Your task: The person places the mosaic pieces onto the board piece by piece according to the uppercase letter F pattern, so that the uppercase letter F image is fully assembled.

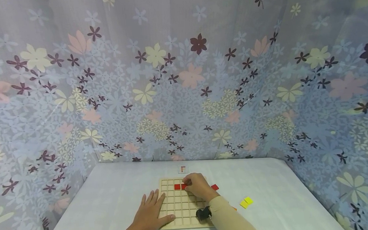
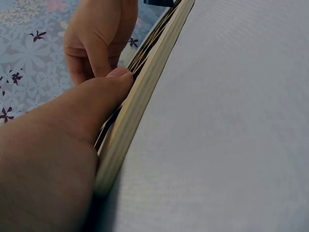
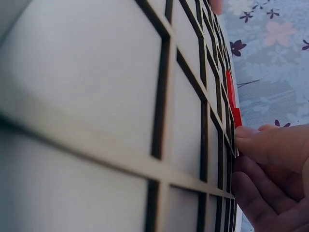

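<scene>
A wooden grid board [image 1: 177, 210] lies on the white table. My left hand [image 1: 150, 213] rests with spread fingers over its left edge, the thumb on the near left part. In the left wrist view the thumb [image 2: 108, 92] lies along the board's wooden rim. My right hand [image 1: 198, 186] pinches a red square tile [image 1: 184, 187] at the upper rows of the grid. Just left of it, another red tile [image 1: 177, 187] sits in a cell. From the right wrist, the pinched tile [image 3: 237, 117] shows at the thumb tip, partly hidden by the fingers.
A small printed grid card [image 1: 183, 169] lies beyond the board. Right of the board are a loose red tile [image 1: 215, 187], two yellow tiles [image 1: 246, 202] and a bit of orange [image 1: 235, 208] mostly behind the right sleeve. A flowered curtain [image 1: 176, 94] hangs behind the table.
</scene>
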A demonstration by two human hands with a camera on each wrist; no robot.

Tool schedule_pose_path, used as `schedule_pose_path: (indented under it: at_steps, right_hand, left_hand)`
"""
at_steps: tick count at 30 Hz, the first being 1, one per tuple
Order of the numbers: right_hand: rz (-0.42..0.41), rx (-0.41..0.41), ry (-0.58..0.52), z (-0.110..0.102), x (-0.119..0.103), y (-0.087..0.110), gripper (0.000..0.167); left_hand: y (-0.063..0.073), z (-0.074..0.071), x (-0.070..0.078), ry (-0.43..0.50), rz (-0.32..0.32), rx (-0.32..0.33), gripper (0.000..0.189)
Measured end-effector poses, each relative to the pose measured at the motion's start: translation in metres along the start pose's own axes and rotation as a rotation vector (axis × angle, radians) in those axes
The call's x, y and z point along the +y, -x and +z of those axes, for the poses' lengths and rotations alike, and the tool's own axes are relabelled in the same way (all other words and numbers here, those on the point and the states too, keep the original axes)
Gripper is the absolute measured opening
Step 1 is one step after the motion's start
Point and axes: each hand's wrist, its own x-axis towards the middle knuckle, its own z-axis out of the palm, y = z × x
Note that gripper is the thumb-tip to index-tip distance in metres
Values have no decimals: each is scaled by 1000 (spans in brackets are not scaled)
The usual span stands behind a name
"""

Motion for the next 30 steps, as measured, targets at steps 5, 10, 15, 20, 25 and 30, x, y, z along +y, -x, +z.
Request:
schedule_pose_path:
  at_steps: [5,10,15,20,25,30]
  right_hand:
    - [19,22,-5,2,0,-1,23]
    - [39,32,-9,4,-1,-1,22]
    - [52,32,-10,6,0,-2,23]
    - [55,35,-18,7,0,-2,24]
    - [67,30,-17,7,1,-2,24]
    - [74,33,-1,8,2,-3,25]
  left_hand:
    - [0,1,-1,-8,-1,-5,104]
    - [0,1,0,7,-7,-8,104]
    - [1,1,1,10,-12,-8,103]
    - [1,0,1,7,-8,-6,103]
    - [1,-2,2,12,-3,-5,103]
    - [1,-2,3,15,-6,-7,103]
